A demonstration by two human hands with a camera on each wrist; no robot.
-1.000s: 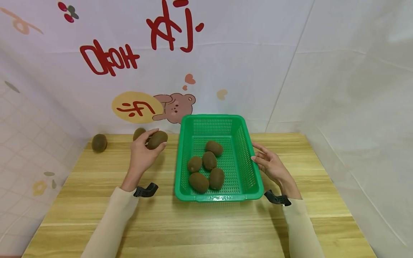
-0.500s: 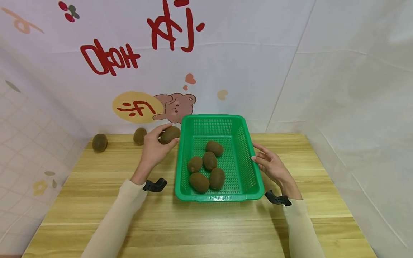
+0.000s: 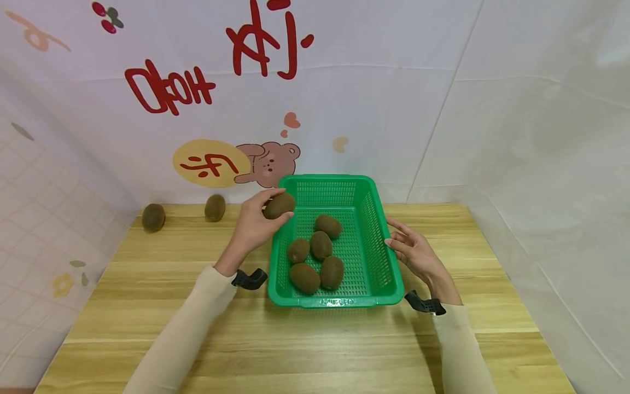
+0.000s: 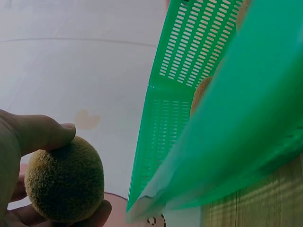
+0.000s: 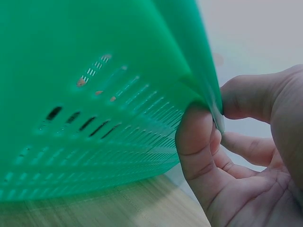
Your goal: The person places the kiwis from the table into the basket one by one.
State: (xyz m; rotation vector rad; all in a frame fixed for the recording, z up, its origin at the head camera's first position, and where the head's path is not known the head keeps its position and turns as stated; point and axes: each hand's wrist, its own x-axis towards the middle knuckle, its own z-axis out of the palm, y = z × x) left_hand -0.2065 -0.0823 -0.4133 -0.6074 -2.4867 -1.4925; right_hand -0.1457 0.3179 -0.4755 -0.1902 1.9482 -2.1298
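Observation:
Between thumb and fingers, my left hand (image 3: 253, 223) holds a brown fuzzy kiwi (image 3: 280, 206) over the left rim of a green plastic basket (image 3: 337, 301). In the left wrist view the held kiwi (image 4: 66, 182) hangs beside the basket wall (image 4: 163, 118). Several kiwis (image 3: 321, 245) lie on the basket's floor, mostly toward its left and front. My right hand (image 3: 415, 253) pinches the basket's right rim; in the right wrist view the thumb and curled fingers (image 5: 196, 142) have the rim (image 5: 208, 71) between them.
Two more kiwis stand on the wooden table (image 3: 315, 350) at the back left: one kiwi (image 3: 153, 218) near the corner, another kiwi (image 3: 215, 208) nearer the basket. A white printed cloth (image 3: 374, 109) walls off the back and both sides.
My left hand has carried the kiwi rightward from beside the back-left kiwi to above the basket's left rim. The right hand and basket have stayed put.

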